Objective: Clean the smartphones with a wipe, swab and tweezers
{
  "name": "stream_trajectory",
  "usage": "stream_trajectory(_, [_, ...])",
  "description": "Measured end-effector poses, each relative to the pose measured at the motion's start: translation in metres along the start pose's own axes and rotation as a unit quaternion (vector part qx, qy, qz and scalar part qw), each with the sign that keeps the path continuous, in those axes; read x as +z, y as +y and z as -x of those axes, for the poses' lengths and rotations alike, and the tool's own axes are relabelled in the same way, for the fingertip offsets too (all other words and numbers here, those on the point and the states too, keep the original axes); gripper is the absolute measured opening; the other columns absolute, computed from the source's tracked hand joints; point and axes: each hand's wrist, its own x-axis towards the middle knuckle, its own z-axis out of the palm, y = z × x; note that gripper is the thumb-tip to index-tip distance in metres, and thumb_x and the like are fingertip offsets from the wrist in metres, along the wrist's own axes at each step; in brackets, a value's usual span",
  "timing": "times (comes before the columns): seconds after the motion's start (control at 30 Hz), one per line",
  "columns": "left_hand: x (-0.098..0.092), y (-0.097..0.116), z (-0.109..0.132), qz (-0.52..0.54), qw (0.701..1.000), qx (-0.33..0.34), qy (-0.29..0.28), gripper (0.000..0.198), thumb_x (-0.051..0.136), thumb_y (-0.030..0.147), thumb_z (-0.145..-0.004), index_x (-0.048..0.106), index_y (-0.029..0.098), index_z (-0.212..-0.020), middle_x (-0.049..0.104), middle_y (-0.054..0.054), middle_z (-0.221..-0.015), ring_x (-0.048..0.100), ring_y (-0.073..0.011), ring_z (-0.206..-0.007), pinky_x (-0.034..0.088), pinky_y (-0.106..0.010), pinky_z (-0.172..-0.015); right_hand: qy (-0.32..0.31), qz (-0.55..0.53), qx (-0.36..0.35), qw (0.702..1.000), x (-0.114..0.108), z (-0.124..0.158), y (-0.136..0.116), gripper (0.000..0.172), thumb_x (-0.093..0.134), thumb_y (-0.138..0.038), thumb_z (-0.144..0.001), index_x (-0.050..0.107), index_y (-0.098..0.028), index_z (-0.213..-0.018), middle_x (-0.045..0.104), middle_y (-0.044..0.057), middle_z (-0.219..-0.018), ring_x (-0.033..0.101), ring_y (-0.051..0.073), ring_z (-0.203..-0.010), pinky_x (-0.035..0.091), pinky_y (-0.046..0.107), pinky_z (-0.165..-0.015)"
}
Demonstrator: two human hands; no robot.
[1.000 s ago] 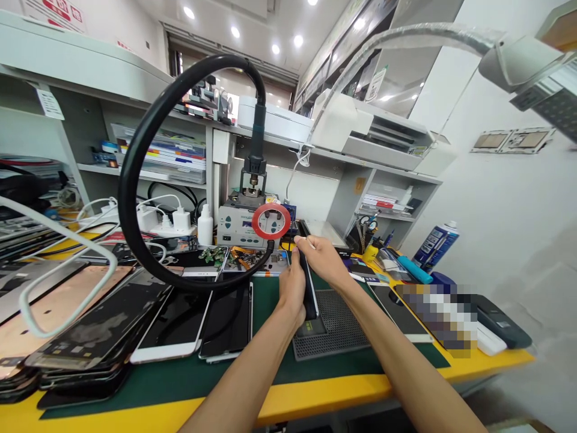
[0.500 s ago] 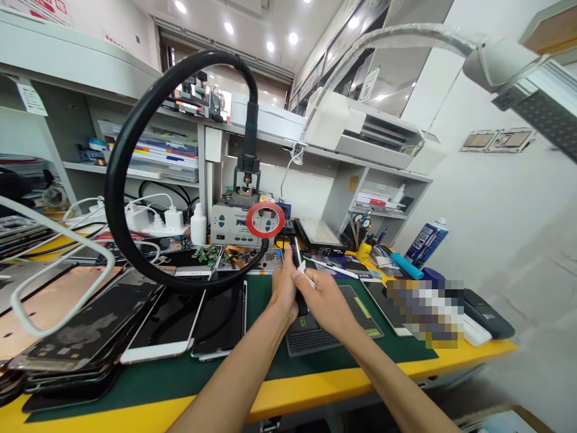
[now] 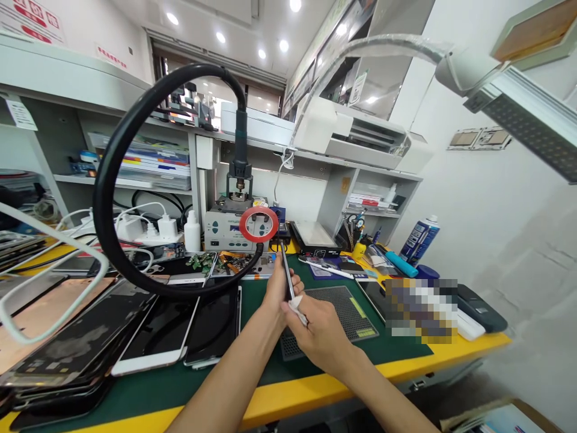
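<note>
My left hand [image 3: 276, 290] grips a thin dark phone [image 3: 286, 272], held on edge and tilted upright above the green mat [image 3: 225, 367]. My right hand [image 3: 318, 334] is closed on a small white tool [image 3: 298, 311] whose tip touches the phone's lower edge. Both hands hover just over a grey perforated pad [image 3: 347, 304] in the middle of the bench.
Several phone screens [image 3: 153, 331] and panels lie to the left. A black hose loop [image 3: 112, 180] rises from a grey station [image 3: 225, 227] with a red tape ring [image 3: 258, 224]. A lamp arm [image 3: 496, 84] hangs upper right. A spray can [image 3: 417, 237] and tools stand on the right.
The phone has been lifted from lying on the pad to standing on edge. My right hand slid from its far end down to its near end, closer to me.
</note>
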Motion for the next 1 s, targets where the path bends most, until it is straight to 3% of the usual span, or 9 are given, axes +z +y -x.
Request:
stream_trajectory(0.2, [0.001,0.003,0.009,0.079,0.993,-0.084,-0.024,0.054,0.039,0.066,-0.09,0.04,0.018,-0.064,0.033,0.007,-0.044,0.03,-0.0047,-0.032,0.025,-0.015,-0.03,-0.081,0.014,0.0,0.997,-0.009,0.014,0.001,0.031,0.036,-0.028,-0.1,0.034,-0.021,-0.07,0.044,-0.001,-0.064,0.037,0.013,-0.058,0.023,0.028,-0.058])
stream_trajectory(0.3, [0.0,0.003,0.011,0.109,0.987,-0.116,-0.037,0.053,0.039,0.063,-0.091,0.041,0.018,-0.064,0.033,0.007,-0.046,0.031,-0.0046,-0.033,0.027,-0.014,-0.031,-0.093,-0.012,0.015,0.995,-0.017,0.02,0.001,0.034,0.036,-0.029,-0.1,0.031,-0.02,-0.068,0.041,-0.002,-0.062,0.036,0.012,-0.056,0.023,0.028,-0.058])
stream_trajectory(0.47, [-0.002,0.003,0.011,0.15,0.976,-0.148,-0.05,0.05,0.038,0.058,-0.094,0.041,0.017,-0.066,0.033,0.006,-0.05,0.034,-0.0049,-0.035,0.029,-0.014,-0.03,0.003,-0.124,0.123,0.985,-0.031,0.022,0.009,0.03,0.044,-0.035,-0.098,0.04,-0.02,-0.073,0.042,-0.003,-0.064,0.038,0.01,-0.055,0.028,0.024,-0.053])
stream_trajectory(0.57, [-0.002,0.003,0.01,0.174,0.971,-0.157,-0.054,0.049,0.036,0.055,-0.096,0.041,0.017,-0.066,0.033,0.006,-0.052,0.035,-0.0049,-0.037,0.03,-0.014,-0.032,0.042,-0.212,0.19,0.958,-0.035,0.023,0.009,0.022,0.046,-0.04,-0.097,0.055,-0.02,-0.096,0.043,-0.004,-0.064,0.04,0.01,-0.051,0.032,0.022,-0.049])
stream_trajectory(0.63, [-0.002,0.004,0.01,0.187,0.967,-0.162,-0.056,0.048,0.036,0.055,-0.096,0.04,0.017,-0.066,0.033,0.005,-0.053,0.035,-0.0051,-0.038,0.032,-0.014,-0.033,0.036,-0.233,0.198,0.952,-0.034,0.025,0.006,0.027,0.047,-0.04,-0.097,0.059,-0.02,-0.11,0.047,-0.004,-0.064,0.042,0.01,-0.049,0.035,0.022,-0.047])
stream_trajectory(0.8, [0.0,0.005,0.012,0.201,0.961,-0.18,-0.051,0.049,0.036,0.057,-0.095,0.039,0.018,-0.065,0.034,0.004,-0.054,0.035,-0.0063,-0.042,0.036,-0.015,-0.037,0.074,-0.141,0.123,0.98,-0.02,0.032,0.001,0.018,0.06,-0.033,-0.09,0.071,-0.019,-0.091,0.061,0.003,-0.072,0.055,0.014,-0.06,0.041,0.025,-0.054])
stream_trajectory(1.0, [0.002,0.002,0.017,0.166,0.966,-0.195,-0.027,0.052,0.041,0.065,-0.089,0.037,0.019,-0.064,0.042,0.001,-0.055,0.044,-0.01,-0.046,0.043,-0.02,-0.042,0.155,-0.03,0.01,0.987,-0.008,0.029,0.005,0.016,0.062,-0.022,-0.089,0.069,-0.014,-0.101,0.061,0.005,-0.071,0.057,0.014,-0.06,0.044,0.026,-0.055])
